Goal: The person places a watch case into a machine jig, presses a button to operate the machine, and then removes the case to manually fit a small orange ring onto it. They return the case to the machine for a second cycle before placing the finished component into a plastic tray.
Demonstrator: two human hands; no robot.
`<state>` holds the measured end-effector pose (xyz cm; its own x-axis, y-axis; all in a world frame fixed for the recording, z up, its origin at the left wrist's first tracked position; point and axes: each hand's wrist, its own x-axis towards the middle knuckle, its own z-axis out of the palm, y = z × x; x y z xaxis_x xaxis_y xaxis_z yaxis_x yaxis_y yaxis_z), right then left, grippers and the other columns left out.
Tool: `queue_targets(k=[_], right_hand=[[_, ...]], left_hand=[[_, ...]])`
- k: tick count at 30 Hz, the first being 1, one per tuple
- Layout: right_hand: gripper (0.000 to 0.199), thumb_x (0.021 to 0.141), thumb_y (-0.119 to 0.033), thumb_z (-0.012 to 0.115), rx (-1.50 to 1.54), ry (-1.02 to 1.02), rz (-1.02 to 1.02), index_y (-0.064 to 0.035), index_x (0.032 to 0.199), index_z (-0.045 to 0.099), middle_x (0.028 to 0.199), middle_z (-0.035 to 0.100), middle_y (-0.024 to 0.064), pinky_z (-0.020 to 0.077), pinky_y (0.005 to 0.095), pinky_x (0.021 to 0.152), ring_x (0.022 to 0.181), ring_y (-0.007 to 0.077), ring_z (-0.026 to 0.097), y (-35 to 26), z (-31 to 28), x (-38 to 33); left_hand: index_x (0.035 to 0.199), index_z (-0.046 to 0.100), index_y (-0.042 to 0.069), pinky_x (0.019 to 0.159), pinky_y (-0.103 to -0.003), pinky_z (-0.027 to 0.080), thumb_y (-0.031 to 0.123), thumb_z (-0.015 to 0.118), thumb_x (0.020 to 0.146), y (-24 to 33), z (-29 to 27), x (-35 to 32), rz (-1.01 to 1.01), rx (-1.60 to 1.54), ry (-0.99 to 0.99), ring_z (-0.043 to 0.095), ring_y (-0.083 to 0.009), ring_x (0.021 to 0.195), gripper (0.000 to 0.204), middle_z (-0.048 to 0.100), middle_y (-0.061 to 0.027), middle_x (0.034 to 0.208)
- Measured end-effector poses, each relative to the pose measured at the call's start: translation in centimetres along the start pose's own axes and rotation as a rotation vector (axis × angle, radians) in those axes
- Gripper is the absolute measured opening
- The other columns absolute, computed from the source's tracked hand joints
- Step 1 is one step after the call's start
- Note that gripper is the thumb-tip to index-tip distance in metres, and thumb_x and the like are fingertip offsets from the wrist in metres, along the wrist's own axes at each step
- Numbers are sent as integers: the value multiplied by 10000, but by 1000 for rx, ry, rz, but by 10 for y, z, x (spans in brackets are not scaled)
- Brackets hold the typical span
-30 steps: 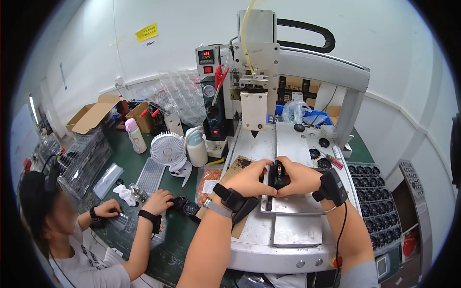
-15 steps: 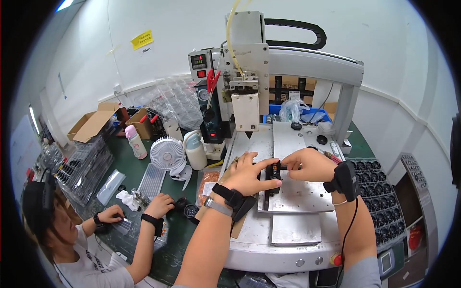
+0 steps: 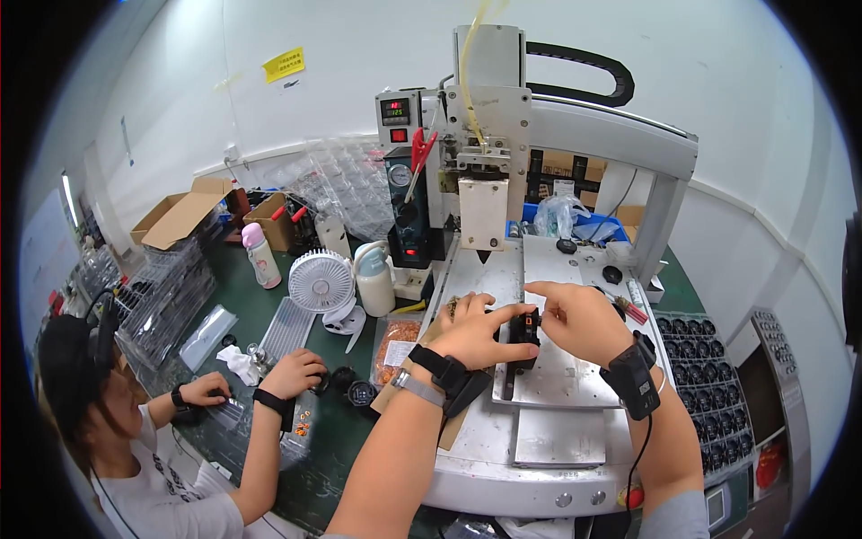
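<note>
1. Left hand (image 3: 469,334) curled round a small black part (image 3: 523,334), thumb and fingers pinching its left side, apparently to steady it on the fixture.
2. Right hand (image 3: 579,319) closed on the same part from 3 o'clock, index finger stretched flat over its top, seemingly to press it down square.
3. Black part seated on the metal plate (image 3: 566,382) of the dispensing machine (image 3: 489,180), at 6 o'clock from the nozzle head, probably so the head can reach it.
4. Tray of black parts (image 3: 709,377) at 3 o'clock of the plate, within easy reach of the right hand.
5. Co-worker's hands (image 3: 296,373) at 9 o'clock, busy over a green mat (image 3: 224,287) near a white fan (image 3: 321,283).
</note>
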<state>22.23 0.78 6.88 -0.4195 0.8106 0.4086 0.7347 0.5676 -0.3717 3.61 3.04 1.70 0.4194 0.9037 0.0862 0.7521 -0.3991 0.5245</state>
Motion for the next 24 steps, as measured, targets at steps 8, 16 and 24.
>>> queue_targets(k=[8,16,24], right_hand=[[300,754,4,536,71,441,-149,-32,1047,591,953,633,145,482,368,737,850,308,612,-20,-1,-15],[175,715,-64,589,-8,-532,-605,-49,889,573,756,555,98,464,411,662,701,294,560,-101,-77,-69],[524,790,-90,504,-419,-496,-39,-19,1304,431,631,594,86,441,346,447,482,242,568,-96,14,-241]], left_hand=[[1292,463,405,1043,-599,36,699,597,664,4,2,0,34,20,8,202,-388,1330,707,339,-223,1364],[1328,435,364,1052,-551,138,601,612,736,0,2,-2,55,58,3,252,-408,1298,662,342,-237,1354],[1312,397,70,999,-466,330,469,736,648,-36,-6,-19,-35,-57,229,424,-377,1203,845,500,-190,1237]])
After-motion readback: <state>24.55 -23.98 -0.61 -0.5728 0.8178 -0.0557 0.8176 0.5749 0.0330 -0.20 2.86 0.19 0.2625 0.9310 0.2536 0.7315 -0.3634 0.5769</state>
